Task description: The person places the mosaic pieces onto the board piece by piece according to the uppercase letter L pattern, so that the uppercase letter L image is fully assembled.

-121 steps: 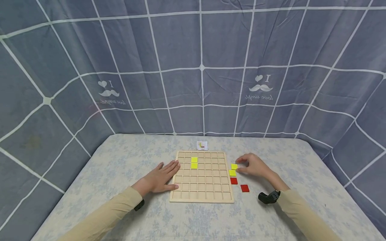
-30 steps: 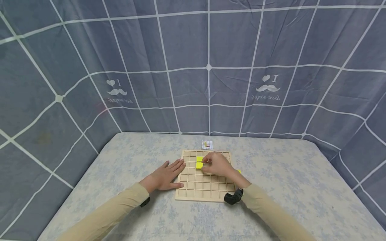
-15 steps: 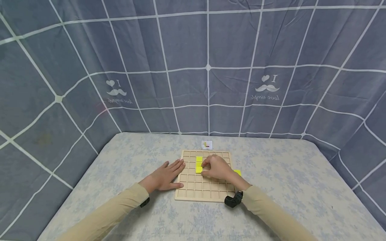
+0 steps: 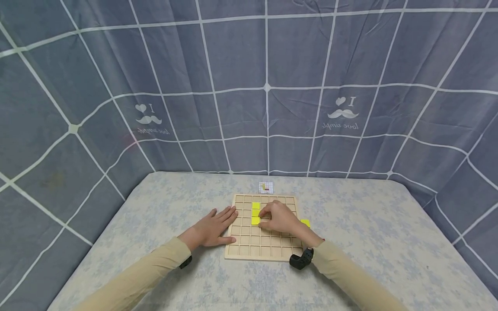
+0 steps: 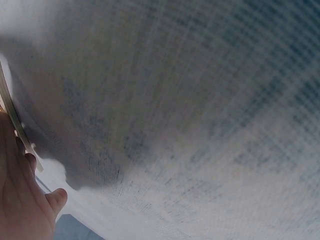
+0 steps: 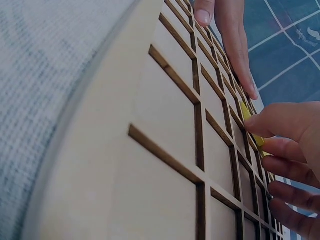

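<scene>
A light wooden grid board (image 4: pixel 243 252) lies on the table. My left hand (image 4: pixel 212 227) rests flat, fingers spread, over its left edge. My right hand (image 4: pixel 282 218) is above the board and pinches a yellow square tile (image 4: pixel 255 220) between thumb and fingers. That tile lines up just below two other yellow tiles (image 4: pixel 255 206) set in one column of the grid. In the right wrist view, the thumb (image 6: pixel 262 120) presses against the edge of the yellow tile (image 6: pixel 248 117). Beyond the board's right edge, another yellow tile (image 4: pixel 305 223) is partly covered by the right forearm.
Behind the board lies a small printed grid card (image 4: pixel 266 187) with yellow and red marks. A sliver of red (image 4: pixel 324 239) peeks out beside the right forearm. The patterned tablecloth (image 4: pixel 369 224) reaches back to a blue curtain (image 4: pixel 233 108) with white lines.
From beside the tiles at the board's right, my right hand has moved left onto the board with a yellow tile, then slid it slightly nearer down the column. The left hand stays put.
</scene>
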### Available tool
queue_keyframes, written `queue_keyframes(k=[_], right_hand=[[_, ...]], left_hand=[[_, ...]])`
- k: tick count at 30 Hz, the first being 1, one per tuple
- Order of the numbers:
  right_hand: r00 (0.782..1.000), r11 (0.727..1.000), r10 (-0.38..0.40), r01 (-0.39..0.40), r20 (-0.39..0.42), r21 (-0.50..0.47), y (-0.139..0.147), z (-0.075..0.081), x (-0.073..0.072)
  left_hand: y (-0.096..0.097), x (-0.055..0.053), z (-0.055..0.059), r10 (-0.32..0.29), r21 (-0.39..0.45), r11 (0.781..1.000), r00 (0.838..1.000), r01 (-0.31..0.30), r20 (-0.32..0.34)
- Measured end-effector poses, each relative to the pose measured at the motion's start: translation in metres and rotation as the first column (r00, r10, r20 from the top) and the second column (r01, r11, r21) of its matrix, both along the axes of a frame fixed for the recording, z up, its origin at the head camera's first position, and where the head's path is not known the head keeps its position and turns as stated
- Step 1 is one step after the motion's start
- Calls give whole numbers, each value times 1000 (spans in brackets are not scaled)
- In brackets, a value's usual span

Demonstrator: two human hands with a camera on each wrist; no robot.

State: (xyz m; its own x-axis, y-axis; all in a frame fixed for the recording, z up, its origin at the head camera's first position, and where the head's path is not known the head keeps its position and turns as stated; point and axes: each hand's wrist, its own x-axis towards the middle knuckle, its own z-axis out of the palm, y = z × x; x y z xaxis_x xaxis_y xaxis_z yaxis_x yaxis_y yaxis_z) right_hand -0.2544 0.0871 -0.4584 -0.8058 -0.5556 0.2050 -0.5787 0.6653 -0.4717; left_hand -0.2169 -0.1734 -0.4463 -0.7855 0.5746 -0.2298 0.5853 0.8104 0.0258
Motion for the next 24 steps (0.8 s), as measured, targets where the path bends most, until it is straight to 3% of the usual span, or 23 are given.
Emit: queue_keyframes(k=[9, 24], right_hand=[[1000, 1000, 7, -7, -2, -7, 1, 2, 2], [1000, 1000, 26, -26, -8, -9, 1, 1, 2]], left_hand=[[-1, 0, 1, -17, 18, 1000, 1000, 17, -10], [0, -2, -4, 7, -12, 1000, 1000, -7, -8]])
